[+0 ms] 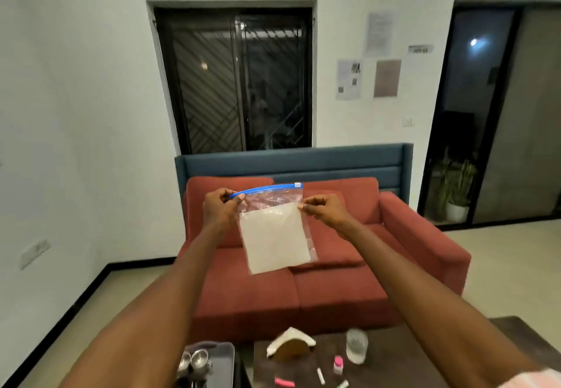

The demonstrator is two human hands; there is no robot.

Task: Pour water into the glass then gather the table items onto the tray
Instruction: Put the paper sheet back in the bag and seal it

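I hold a clear zip bag (274, 236) with a blue seal strip up in front of me; a white sheet fills its lower part. My left hand (220, 207) pinches the left end of the blue strip. My right hand (323, 210) pinches the bag's right edge just below the strip. Far below, on the dark table (403, 360), stands a clear glass (356, 345) with water in it. A metal tray (223, 363) with spoons (195, 362) sits at the bottom left of the table.
On the table lie a napkin holder with white napkins (291, 346), a small pink-capped bottle (338, 364), a pink item (284, 382) and small white sticks (321, 376). A red sofa (318, 284) stands behind the table, under a dark window.
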